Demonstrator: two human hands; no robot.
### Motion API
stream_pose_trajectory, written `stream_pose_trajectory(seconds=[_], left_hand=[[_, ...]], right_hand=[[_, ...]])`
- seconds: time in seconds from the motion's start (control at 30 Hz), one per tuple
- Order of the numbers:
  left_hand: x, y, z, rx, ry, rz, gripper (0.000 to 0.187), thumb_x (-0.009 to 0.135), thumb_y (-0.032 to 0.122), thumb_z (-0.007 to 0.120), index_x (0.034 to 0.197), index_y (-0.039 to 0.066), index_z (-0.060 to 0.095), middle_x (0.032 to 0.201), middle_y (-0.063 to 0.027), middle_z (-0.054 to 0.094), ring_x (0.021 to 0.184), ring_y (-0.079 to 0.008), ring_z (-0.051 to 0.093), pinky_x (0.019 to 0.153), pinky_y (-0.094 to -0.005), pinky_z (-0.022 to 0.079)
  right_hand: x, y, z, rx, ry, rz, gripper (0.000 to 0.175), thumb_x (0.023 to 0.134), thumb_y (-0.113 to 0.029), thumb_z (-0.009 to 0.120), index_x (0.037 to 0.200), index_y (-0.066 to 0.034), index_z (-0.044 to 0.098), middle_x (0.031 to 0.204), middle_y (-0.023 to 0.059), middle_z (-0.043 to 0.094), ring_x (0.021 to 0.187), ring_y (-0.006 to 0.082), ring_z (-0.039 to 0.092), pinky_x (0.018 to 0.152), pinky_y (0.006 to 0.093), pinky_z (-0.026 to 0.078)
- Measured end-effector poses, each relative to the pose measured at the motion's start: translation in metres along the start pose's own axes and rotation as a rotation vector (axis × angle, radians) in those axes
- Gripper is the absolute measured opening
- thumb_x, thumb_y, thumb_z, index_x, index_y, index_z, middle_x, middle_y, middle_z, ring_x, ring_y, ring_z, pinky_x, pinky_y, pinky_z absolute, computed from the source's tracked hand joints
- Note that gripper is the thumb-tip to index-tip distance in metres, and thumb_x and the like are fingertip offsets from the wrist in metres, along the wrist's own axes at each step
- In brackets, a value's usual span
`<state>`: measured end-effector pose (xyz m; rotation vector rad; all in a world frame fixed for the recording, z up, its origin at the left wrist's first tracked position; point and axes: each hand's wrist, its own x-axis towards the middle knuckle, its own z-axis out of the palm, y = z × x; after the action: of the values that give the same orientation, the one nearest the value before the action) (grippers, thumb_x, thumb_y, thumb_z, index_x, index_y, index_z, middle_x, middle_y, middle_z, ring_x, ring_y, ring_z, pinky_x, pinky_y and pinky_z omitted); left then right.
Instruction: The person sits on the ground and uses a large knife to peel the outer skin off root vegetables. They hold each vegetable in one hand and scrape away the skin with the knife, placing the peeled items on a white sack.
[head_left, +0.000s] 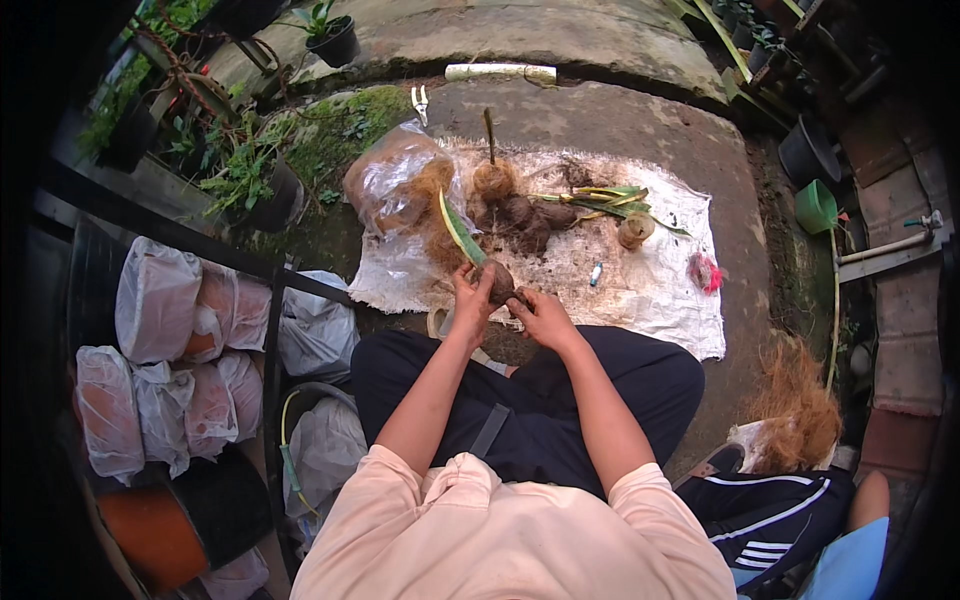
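Observation:
My left hand (471, 300) grips a brown root ball (501, 283) of soil at the base of a variegated snake plant leaf (460, 234). The leaf slants up and to the left, green with a pale yellow edge. At the ball's lower right side, the fingers of my right hand (546, 321) pinch its dark soil. Beyond my hands, more soil balls (534, 219) are heaped on a white woven sack (675, 300). Behind the heap stands a fibre-wrapped ball (493, 180) with an upright leaf. Left of it, a clear plastic bag (397, 172) holds brown fibre.
Cut leaves (615, 199), a roll of twine or tape (636, 229), a small blue-and-white tube (596, 274) and red plastic string (705, 272) lie on the sack. Pruning shears (420, 105) rest behind it. Wrapped pots (161, 300) fill a left rack. Another person's leg (772, 510) is at right, near loose fibre (799, 412).

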<state>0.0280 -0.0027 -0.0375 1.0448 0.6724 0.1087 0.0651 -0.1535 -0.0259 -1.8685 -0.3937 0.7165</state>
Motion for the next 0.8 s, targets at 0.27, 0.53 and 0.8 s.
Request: stream_pose_trajectory(seconds=[0.27, 0.53, 0.8], left_hand=[[0.008, -0.013, -0.013, 0.271, -0.106, 0.273, 0.061, 0.099, 0.045, 0.054, 0.145, 0.014, 0.027, 0.134, -0.0136, 0.041, 0.114, -0.0228, 0.049, 0.095, -0.0356, 0.043], [-0.013, 0.003, -0.007, 0.595, -0.313, 0.568, 0.082, 0.083, 0.046, 0.075, 0.143, 0.011, 0.032, 0.133, -0.0136, 0.043, 0.119, -0.0235, 0.050, 0.098, -0.0375, 0.043], [-0.014, 0.001, -0.012, 0.485, -0.226, 0.503, 0.068, 0.087, 0.041, 0.070, 0.137, 0.008, 0.038, 0.118, -0.0138, 0.054, 0.105, -0.0229, 0.058, 0.091, -0.0363, 0.048]], right_hand=[[0.002, 0.011, 0.001, -0.040, 0.005, -0.028, 0.037, 0.096, -0.035, 0.062, 0.102, 0.0013, 0.063, 0.074, 0.0136, 0.066, 0.053, 0.0202, 0.064, 0.056, 0.0359, 0.050], [-0.002, 0.015, -0.010, -0.003, 0.011, -0.029, 0.042, 0.093, -0.041, 0.064, 0.093, 0.0013, 0.063, 0.072, 0.0119, 0.065, 0.060, 0.0164, 0.062, 0.055, 0.0339, 0.047], [-0.004, 0.014, -0.012, 0.079, 0.009, -0.078, 0.045, 0.092, -0.045, 0.064, 0.093, -0.0004, 0.065, 0.075, 0.0069, 0.064, 0.068, 0.0135, 0.061, 0.064, 0.0334, 0.049]])
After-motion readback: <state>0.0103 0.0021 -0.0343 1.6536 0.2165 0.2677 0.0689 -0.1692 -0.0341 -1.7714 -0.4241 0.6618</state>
